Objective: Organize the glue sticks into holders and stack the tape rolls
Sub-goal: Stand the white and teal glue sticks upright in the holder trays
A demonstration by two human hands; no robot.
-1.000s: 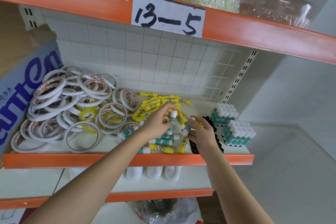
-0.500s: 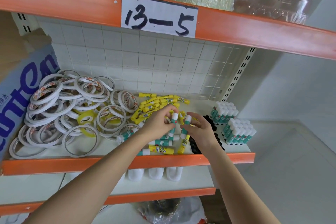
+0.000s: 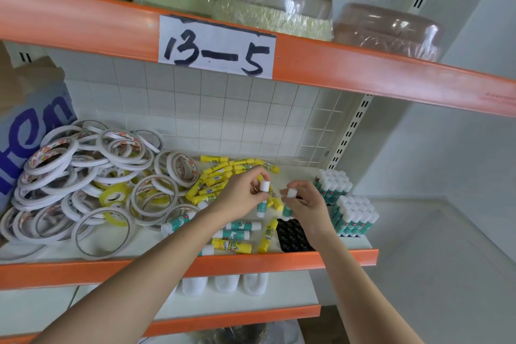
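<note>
My left hand (image 3: 242, 195) pinches a teal glue stick (image 3: 262, 198) upright by its white cap, and my right hand (image 3: 305, 204) pinches a second teal stick (image 3: 289, 202) the same way, just beside the first. Below my right wrist lies the empty black holder (image 3: 293, 236) (its sockets bare). Loose yellow glue sticks (image 3: 216, 179) lie beyond my left hand, the tape rolls (image 3: 83, 176) heaped farther left. Filled holders (image 3: 353, 216) stand right of my right hand.

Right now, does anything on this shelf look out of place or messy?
Yes. Tape rolls lie in a loose overlapping heap, and yellow glue sticks lie scattered on their sides beside an empty black holder.
</note>
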